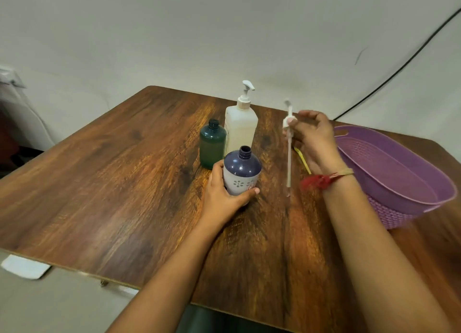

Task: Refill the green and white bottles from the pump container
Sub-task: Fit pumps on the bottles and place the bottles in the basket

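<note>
A white bottle with a dark blue shoulder stands uncapped near the table's middle; my left hand grips its lower body. Behind it stands a green bottle, also uncapped. A tall pale pump container with its white pump head on stands just right of the green bottle. My right hand holds a separate white pump head with a long dip tube upright in the air, to the right of the bottles; the tube's tip hangs just above the table.
A purple plastic basket sits at the right of the wooden table, close to my right wrist. A thin yellow object lies on the table behind my right hand. A black cable runs down the wall at the back right.
</note>
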